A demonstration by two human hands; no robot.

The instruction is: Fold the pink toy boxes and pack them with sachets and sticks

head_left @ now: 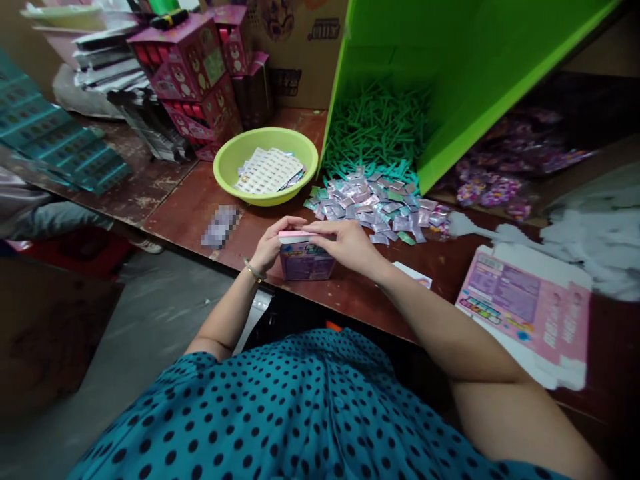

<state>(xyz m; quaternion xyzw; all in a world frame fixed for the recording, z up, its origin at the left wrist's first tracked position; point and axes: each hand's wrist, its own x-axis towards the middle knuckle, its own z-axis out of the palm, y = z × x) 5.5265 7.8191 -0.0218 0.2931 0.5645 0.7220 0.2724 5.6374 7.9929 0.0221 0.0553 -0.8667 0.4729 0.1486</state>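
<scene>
A small pink and purple printed cardboard box (307,265) stands upright at the near edge of the brown table. My left hand (271,244), with a bangle at the wrist, is closed around the box's left side, its fingers reaching over the top. Across the top edge lie the fingers of my right hand (353,245), the thumb against the near upper edge. A pink strip of the box top shows between the hands. Just beyond my right hand spreads a heap of small silvery-purple sachets (370,200), some of them green.
A yellow-green bowl (265,199) holds printed sheets. Green sticks (377,127) fill a bright green tilted bin (470,80). Flattened pink box blanks (525,307) lie at right beside white pieces (590,227). Stacked pink boxes (187,67) stand back left. Another person's leg (65,220) shows at left.
</scene>
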